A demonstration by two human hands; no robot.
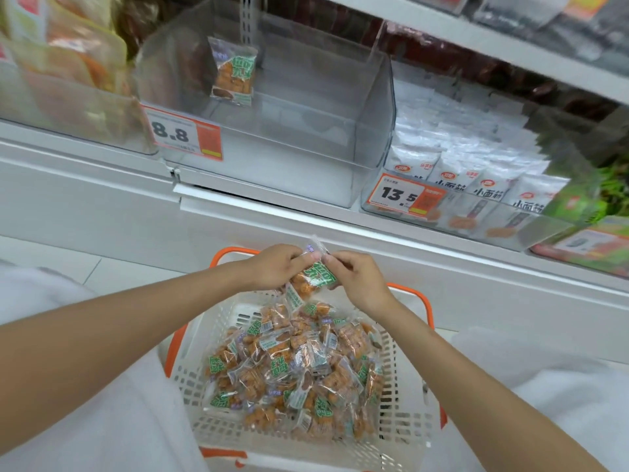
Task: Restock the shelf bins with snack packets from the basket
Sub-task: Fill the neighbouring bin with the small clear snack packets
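A white basket [405,427] with orange handles sits below me, holding several clear snack packets [289,373] with green labels and orange pieces. Above its far rim my left hand [275,267] and my right hand [357,281] both pinch a few of these packets [315,277] between them, at their top edges. On the shelf, a clear plastic bin [371,131] with an 8.8 price tag [182,134] holds one packet [233,71] standing against its back wall.
A bin of white packets [476,172] with a 13.5 tag [405,194] stands to the right. An orange-packet bin [68,63] is at left. A white shelf ledge [306,223] juts out between the bins and the basket. Another shelf [510,46] overhangs above.
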